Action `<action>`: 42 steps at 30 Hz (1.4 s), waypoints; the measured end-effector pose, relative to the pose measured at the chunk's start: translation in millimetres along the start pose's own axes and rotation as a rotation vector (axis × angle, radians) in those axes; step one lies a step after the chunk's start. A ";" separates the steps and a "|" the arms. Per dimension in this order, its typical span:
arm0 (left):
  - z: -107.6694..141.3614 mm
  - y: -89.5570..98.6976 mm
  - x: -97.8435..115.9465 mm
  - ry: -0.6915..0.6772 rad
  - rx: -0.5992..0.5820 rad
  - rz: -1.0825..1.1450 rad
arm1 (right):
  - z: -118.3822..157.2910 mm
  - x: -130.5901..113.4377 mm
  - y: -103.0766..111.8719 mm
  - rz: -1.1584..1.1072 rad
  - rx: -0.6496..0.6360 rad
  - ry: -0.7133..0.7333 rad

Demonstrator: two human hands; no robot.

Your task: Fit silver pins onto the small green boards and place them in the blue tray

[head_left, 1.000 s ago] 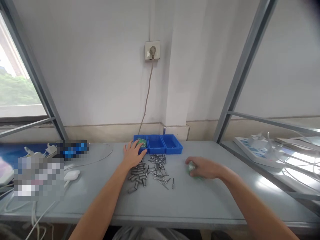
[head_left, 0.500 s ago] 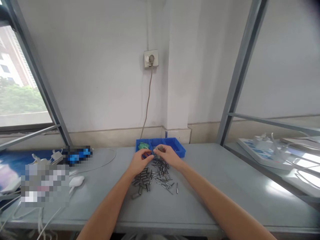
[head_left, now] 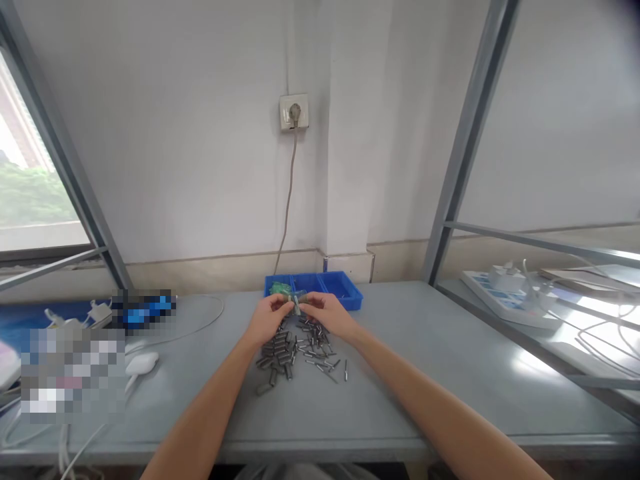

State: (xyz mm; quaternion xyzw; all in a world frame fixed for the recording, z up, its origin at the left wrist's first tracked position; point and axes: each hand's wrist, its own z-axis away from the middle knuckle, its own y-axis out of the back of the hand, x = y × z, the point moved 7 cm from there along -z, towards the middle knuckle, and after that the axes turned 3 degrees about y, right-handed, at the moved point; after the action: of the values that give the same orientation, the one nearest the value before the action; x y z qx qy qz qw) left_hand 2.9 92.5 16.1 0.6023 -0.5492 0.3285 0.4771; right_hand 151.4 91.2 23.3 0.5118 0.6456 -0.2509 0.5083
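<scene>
My left hand (head_left: 269,319) and my right hand (head_left: 327,313) meet over the front of a blue divided tray (head_left: 356,301). Between their fingertips is a small see-through, shiny thing that looks like a clear plastic bag (head_left: 297,305), with grey metal showing at it. Both hands are closed on it, and fingers hide part of it. Below them on the table lie a heap of short, thick metal cylinders (head_left: 280,348) on the left and many thin metal pins (head_left: 320,347) on the right. Green material (head_left: 280,289) sits in the tray's left compartment.
The grey table (head_left: 400,393) has a raised front edge. White cables and a white plug (head_left: 142,363) lie at the left, near a blurred-out area. A wall socket (head_left: 294,112) has a cord running down behind the tray. Metal posts (head_left: 463,153) stand at both sides.
My right hand has moved left and down, bringing the clear bag to my left hand's fingertips. The whole view has shifted slightly. The metal parts lie as before.
</scene>
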 end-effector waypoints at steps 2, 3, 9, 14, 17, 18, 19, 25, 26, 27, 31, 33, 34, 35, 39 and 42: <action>-1.3 -1.3 -0.3 0.003 -0.011 -0.013 | -0.4 -0.1 1.8 0.013 0.021 0.001; -1.3 -2.2 -0.5 0.006 -0.019 -0.022 | -0.3 -0.4 2.9 0.017 0.037 -0.001; 5.2 -9.9 -1.1 0.030 -0.113 -0.050 | 5.0 -6.7 4.6 0.020 0.090 -0.001; 4.9 -7.0 -0.2 0.009 -0.101 -0.012 | 6.3 -9.6 -0.7 -0.003 0.075 0.023; 2.4 -7.2 -0.4 -0.028 -0.109 -0.075 | 4.2 -5.0 -1.9 0.053 0.057 0.049; 2.0 -8.0 -0.4 -0.041 -0.113 -0.111 | 3.5 -3.2 -1.5 0.088 0.059 0.065; 2.1 -8.9 0.0 -0.055 -0.115 -0.147 | 3.2 -1.6 -0.6 0.125 0.069 0.083; 6.6 -7.3 7.3 -0.139 -0.030 -0.277 | 5.6 -1.3 1.5 0.265 0.163 0.185; 6.6 -5.2 7.4 -0.136 -0.007 -0.270 | 6.2 -3.0 1.2 0.282 0.174 0.206; 6.0 -2.8 6.6 -0.121 0.014 -0.243 | 6.9 -5.0 1.0 0.304 0.188 0.233; 1.1 -0.2 -5.1 0.057 -0.017 0.010 | 10.7 -14.1 1.4 0.476 0.253 0.418; 0.2 -3.2 -8.9 0.135 -0.063 0.106 | 12.5 -15.3 1.8 0.554 0.276 0.496; 0.3 -4.1 -9.1 0.151 -0.070 0.124 | 13.0 -14.7 2.1 0.576 0.283 0.515; 0.6 -4.6 -8.6 0.155 -0.070 0.126 | 13.3 -13.8 2.4 0.585 0.283 0.522; 2.7 -5.5 -6.2 0.150 -0.060 0.097 | 13.4 -11.2 -0.5 0.565 0.223 0.507; 2.8 -3.3 -6.2 0.151 -0.029 0.115 | 13.6 -12.6 -3.0 0.564 0.196 0.503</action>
State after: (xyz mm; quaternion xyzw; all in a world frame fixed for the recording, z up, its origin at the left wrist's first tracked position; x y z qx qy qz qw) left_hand 4.6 91.8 8.8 0.5364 -0.5500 0.3919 0.5062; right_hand 153.6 73.6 29.3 0.7607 0.5572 -0.0286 0.3319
